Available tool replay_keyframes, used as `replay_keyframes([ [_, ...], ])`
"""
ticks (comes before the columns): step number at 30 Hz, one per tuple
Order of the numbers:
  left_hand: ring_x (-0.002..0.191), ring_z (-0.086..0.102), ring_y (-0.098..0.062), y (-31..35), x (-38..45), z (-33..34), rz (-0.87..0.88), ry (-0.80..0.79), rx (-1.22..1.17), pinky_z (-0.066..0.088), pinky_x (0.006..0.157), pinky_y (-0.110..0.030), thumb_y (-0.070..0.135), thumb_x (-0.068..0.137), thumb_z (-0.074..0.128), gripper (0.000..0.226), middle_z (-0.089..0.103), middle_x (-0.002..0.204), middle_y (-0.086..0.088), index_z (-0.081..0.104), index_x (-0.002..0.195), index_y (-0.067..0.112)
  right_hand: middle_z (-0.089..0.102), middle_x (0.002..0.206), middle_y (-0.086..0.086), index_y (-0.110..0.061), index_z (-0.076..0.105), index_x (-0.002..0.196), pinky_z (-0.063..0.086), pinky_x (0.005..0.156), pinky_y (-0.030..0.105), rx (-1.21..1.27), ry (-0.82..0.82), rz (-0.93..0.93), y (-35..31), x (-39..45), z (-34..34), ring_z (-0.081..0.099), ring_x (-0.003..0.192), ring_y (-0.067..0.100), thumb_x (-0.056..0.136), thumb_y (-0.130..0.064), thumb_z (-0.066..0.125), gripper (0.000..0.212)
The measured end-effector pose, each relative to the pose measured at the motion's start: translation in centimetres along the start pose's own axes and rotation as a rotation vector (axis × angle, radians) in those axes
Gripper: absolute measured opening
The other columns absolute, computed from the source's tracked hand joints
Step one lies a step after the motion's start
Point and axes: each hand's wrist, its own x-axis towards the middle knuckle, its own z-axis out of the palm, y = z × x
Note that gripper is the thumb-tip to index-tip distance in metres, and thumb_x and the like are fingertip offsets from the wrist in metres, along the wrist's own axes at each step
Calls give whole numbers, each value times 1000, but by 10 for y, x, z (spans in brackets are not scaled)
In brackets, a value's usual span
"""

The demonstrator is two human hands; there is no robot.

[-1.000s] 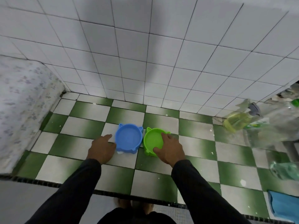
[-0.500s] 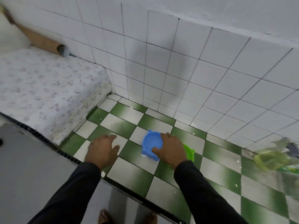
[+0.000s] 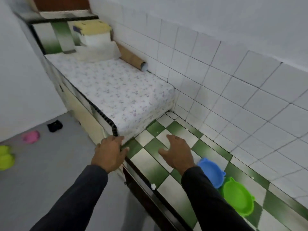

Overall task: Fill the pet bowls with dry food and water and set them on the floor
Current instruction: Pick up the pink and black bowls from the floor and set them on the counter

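Our left hand [image 3: 109, 153] and right hand [image 3: 177, 153] hold nothing, fingers loose. The blue bowl [image 3: 212, 174] and green bowl [image 3: 238, 198] sit empty on the bench [image 3: 150, 165]. We think filling comes next; we need the food.

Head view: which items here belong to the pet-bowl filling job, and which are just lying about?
Job items:
blue bowl
green bowl
left hand
right hand

Lying about:
cardboard tube
lidded tub
pink bowl
lime bowls on the floor
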Motion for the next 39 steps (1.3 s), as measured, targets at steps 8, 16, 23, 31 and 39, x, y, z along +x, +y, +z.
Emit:
replay_keyframes([
  [8,131,48,-31,-129,-11,-44,-190,72,-36,40,110,-49,52,100,52,59,51,146,-9,45,152,24,57,140,9,-12,49,145,38,111,41,-1,-11,-233,-137,30,48,48,128,27,91,-45,63,65],
  [16,131,49,-33,-243,-42,-80,-393,141,-13,40,110,-52,51,99,55,59,53,145,-8,47,151,24,48,151,7,-16,42,152,32,117,38,-88,-114,-428,-254,56,98,40,139,25,92,-51,57,71],
  [23,130,51,-34,-318,-57,-106,-558,175,-13,40,109,-51,50,99,56,56,53,145,-6,50,149,26,49,149,10,-15,48,148,32,117,39,-170,-320,-556,-333,93,139,40,139,28,91,-48,61,67],
  [31,129,52,-33,-380,-37,-132,-678,201,-10,41,109,-51,50,98,58,56,54,145,-6,51,148,26,41,158,7,-17,35,157,37,115,39,-246,-509,-682,-406,152,179,41,141,27,96,-46,60,72],
  [39,129,52,-32,-442,37,-163,-748,179,66,41,108,-53,53,98,56,56,53,146,-5,50,148,27,48,150,10,-15,39,154,39,113,40,-278,-507,-784,-483,242,210,45,136,29,96,-43,58,67],
])
